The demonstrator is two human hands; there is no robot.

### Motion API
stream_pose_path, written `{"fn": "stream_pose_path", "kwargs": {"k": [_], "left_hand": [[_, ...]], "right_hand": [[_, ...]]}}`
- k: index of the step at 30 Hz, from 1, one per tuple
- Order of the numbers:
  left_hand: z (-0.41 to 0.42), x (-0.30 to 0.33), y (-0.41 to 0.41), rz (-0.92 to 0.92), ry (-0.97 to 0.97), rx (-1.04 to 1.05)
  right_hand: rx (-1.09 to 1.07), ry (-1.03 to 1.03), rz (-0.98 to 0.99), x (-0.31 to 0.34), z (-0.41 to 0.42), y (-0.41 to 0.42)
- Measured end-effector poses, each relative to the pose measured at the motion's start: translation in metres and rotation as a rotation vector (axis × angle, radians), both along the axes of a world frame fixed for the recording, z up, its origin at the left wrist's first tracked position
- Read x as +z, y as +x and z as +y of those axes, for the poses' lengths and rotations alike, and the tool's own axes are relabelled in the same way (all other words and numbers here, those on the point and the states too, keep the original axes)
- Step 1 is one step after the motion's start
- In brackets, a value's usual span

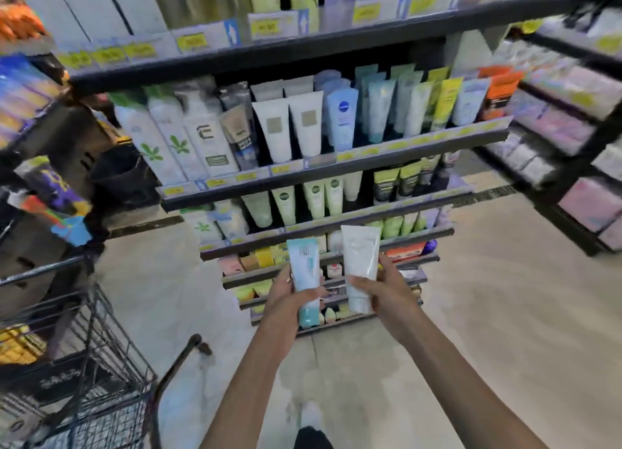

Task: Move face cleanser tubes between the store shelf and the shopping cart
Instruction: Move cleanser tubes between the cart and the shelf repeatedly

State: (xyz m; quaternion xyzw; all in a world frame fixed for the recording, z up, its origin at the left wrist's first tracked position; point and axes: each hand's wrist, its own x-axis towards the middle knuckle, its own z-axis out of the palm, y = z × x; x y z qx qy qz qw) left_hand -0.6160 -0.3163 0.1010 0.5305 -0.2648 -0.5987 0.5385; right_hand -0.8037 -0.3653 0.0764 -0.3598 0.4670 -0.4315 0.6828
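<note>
Head view looks down past two bare forearms at a dark metal store shelf unit (336,176) stacked with rows of cleanser tubes and boxes behind yellow price tags. Each hand grips one tube, both raised side by side in front of the lower shelves. The left hand (286,300) is closed around the lower half of a pale blue plastic face cleanser tube with a teal cap (304,273), thumb across its front and cap pointing down. The right hand (383,293) is closed around the lower half of a white plastic face cleanser tube (360,263), also cap down, its crimped end tilted slightly to the right. The two tubes stand near each other with a narrow gap between them, and neither touches the shelf. On the shelf at upper middle stand two white tubes with beige square labels (289,128), and just to their right a light blue tube with a round dark blue logo (341,118), then a row of pale green and yellow-green tubes. A dark wire shopping cart (84,374) sits at the lower left, well apart from the hands, with its dark handle bar (175,364) nearest the left forearm. Beige smooth floor (488,314) fills the space below and to the right.
</note>
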Motion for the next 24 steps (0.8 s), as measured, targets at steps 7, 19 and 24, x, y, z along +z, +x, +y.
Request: {"fn": "stream_pose_path", "kwargs": {"k": [7,19,24], "left_hand": [[-0.058,-0.010,-0.050,-0.003,0.004,0.019],[-0.144,-0.038,-0.086,0.078,0.020,0.099],[-0.155,-0.038,-0.094,0.082,0.032,0.150]], "right_hand": [[-0.049,0.021,0.125,-0.009,-0.055,-0.048],[0.047,0.004,0.311,-0.031,-0.167,-0.075],[0.124,-0.061,0.388,-0.035,-0.211,-0.065]]}}
